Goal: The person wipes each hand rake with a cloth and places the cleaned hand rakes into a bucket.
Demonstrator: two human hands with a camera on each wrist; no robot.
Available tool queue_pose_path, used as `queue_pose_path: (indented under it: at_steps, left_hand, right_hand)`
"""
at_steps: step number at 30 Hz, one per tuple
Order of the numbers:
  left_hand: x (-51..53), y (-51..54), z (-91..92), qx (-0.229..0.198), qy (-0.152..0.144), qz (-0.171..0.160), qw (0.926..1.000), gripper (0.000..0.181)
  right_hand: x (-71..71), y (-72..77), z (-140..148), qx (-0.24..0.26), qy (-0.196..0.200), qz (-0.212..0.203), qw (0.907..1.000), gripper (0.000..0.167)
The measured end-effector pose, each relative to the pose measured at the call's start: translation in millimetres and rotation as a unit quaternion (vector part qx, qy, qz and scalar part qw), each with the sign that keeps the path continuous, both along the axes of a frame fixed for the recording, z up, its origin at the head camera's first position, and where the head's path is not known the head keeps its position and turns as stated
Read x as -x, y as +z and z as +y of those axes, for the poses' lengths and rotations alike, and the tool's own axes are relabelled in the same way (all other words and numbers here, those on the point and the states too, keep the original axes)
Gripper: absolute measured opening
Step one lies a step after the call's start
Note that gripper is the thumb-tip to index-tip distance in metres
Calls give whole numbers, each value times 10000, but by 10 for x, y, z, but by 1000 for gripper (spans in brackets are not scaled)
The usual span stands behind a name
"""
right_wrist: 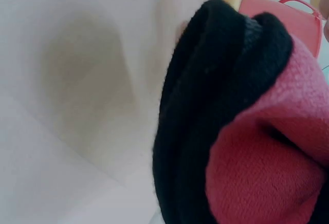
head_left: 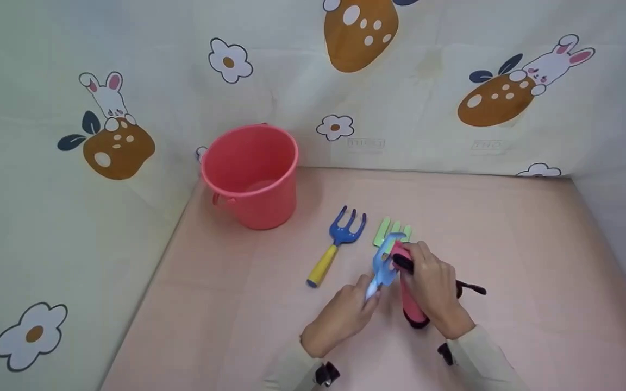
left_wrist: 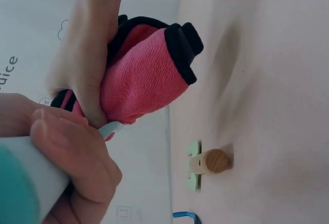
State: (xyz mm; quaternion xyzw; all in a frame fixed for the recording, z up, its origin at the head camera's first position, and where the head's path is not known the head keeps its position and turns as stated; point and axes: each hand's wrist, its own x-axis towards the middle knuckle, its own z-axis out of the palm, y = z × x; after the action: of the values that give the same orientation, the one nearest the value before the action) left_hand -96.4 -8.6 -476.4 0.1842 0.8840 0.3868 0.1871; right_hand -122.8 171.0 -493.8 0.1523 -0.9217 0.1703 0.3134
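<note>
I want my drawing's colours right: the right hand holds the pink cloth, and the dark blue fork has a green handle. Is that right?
Not quite: the dark blue fork has a yellow handle, not a green one, as the head view shows. The right hand does hold the pink cloth.

Only blue fork (head_left: pixel 341 235) separates left hand (head_left: pixel 347 312) and bucket (head_left: pixel 267 207).

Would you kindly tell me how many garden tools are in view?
3: the blue fork lying right of the bucket, the green fork farther right, partly covered, and the light-blue tool in the person's left grip. More could be hidden.
</note>
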Motion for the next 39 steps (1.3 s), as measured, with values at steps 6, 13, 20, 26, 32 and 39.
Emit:
queue_pose_path:
  at_steps: [6,13,20,26,32,39]
  left_hand:
    - [15,6,-9,-13,28,-324,9995,31]
    - [52,10,-60,34,4,-285,9996,31]
    - [79,-37,-175,351,4,-522,9980,25]
    - [96,-56,-197,186,82,-433,9989,26]
    - [109,-33,-174,-84,54,-185,9998,24]
    - [98,37,-121,-184,2,-243,9995,36]
  right_hand:
    - [9,-2,-7,162,-67,80,9998,34]
    - [25,61,53,304,-138,110,9994,32]
    - [71,232,341,979,-616,-71,9933,30]
    - [-6,352,343,927,101,-182,9955,38]
    - [-121,375,184,421,936,-194,9945,41]
    - [-199,358,-15,-129,1384,-591,9885,41]
